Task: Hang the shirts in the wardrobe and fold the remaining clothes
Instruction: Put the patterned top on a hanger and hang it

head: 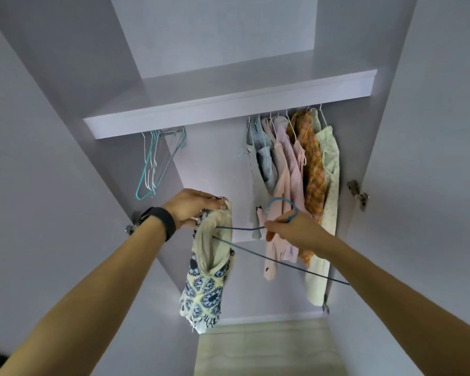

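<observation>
A cream shirt with a blue flower print (205, 283) hangs from my left hand (193, 207), which grips its top edge in front of the open wardrobe. My right hand (291, 226) holds a thin blue wire hanger (258, 253) near its hook. One arm of the hanger runs inside the shirt's opening, the other sticks out to the lower right. Several shirts (296, 180) hang on white hangers at the right end of the rail, just behind my right hand.
A few bare teal and white hangers (152, 164) hang at the left end of the rail. A white shelf (228, 104) spans the wardrobe above the rail. Open doors stand at both sides, with a hinge (360, 194) on the right. A pale wooden surface (266, 348) lies below.
</observation>
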A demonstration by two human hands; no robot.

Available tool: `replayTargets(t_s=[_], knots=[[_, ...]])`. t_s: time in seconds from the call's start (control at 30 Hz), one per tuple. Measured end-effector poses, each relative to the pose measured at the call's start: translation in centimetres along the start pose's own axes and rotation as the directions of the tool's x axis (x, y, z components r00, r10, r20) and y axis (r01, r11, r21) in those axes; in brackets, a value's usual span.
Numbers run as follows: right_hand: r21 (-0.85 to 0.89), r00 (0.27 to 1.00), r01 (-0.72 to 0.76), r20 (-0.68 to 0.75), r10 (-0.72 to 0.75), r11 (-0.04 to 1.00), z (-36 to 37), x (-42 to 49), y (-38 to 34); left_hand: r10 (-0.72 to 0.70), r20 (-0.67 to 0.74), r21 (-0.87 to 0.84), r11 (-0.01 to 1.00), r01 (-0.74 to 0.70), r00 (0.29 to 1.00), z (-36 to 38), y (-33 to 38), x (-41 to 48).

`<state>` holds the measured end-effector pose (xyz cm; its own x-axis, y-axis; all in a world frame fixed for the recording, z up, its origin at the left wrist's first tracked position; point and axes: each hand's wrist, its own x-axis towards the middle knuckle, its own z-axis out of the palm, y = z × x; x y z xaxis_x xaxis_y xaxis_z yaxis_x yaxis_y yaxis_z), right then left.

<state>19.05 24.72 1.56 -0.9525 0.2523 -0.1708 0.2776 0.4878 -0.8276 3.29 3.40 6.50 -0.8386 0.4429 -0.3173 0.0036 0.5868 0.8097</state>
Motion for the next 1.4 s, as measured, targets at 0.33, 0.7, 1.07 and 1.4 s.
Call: replayTargets(t_s=[0.33,0.7,1.07,1.4], knots=[[0.184,1.0,-0.02,0.023,0.016,0.983,2.7,2.5,-3.5,0.05,0.278,0.059,0.996,-0.069,0.959,1.2,1.5,-2.1],[0.174,0.964,0.167,-0.235,-0.124,0.971,1.9,2.9,-4.3,0.55,0.107,0.64,0.599,-0.48,0.829,1.4,1.4,-1.0],[-0.222,0.975,0.052,-0.199,-0.098,0.974,4.2,3.6,2.7,0.755,-0.163,0.614,0.581,-0.534,0.635,-0.4,4.4,-2.4],[-0.278,0.952,0.252,-0.103,-0.29,0.927,9.3,9.1,0.7,0.709,-0.424,0.516,0.701,-0.493,0.564,-6.9,4.8,-7.2]])
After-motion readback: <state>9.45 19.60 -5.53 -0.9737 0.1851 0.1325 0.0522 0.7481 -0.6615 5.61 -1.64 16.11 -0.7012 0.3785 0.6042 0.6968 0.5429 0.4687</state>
